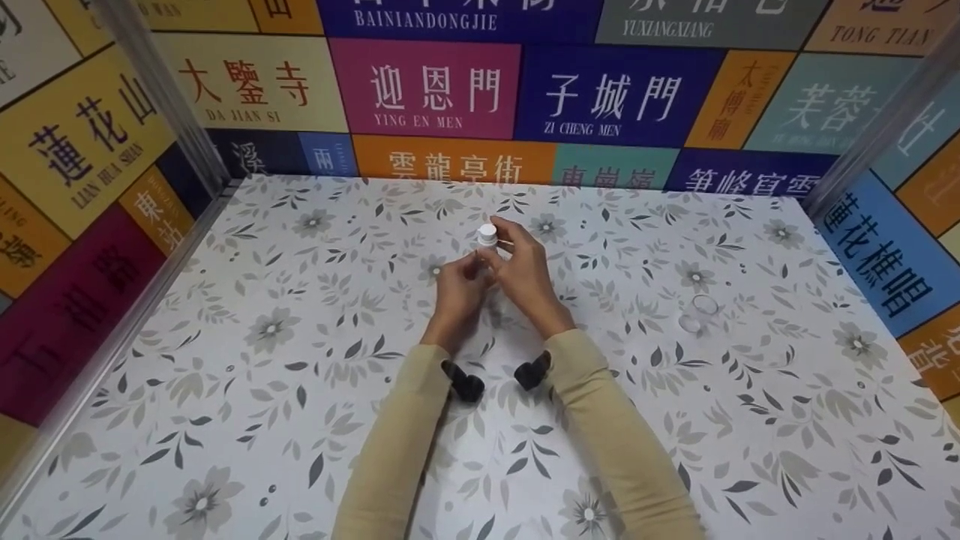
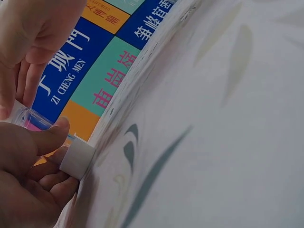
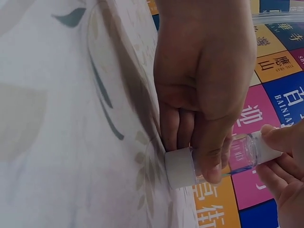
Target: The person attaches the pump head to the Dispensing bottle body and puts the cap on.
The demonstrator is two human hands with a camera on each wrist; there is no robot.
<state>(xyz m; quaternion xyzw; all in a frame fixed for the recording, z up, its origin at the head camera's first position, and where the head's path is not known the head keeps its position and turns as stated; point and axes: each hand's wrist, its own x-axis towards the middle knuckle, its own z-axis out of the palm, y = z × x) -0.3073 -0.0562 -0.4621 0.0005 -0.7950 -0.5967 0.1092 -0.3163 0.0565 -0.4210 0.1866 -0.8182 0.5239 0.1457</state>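
Note:
A small clear bottle (image 3: 241,154) is held upright between both hands, in front of the body. It has a white cap (image 1: 487,232) at the top and a wider white base (image 2: 77,157) low over the tabletop. My left hand (image 1: 457,296) grips the clear body just above the base, thumb on one side and fingers on the other. Higher up, my right hand (image 1: 525,270) pinches the white cap between thumb and fingers. From the head view, the hands hide most of the bottle's body.
A clear, round, cup-like piece (image 1: 697,311) lies on the floral-patterned tablecloth (image 1: 300,435) to the right of the hands. Panels with coloured lettering (image 1: 427,90) stand behind the table and along both sides.

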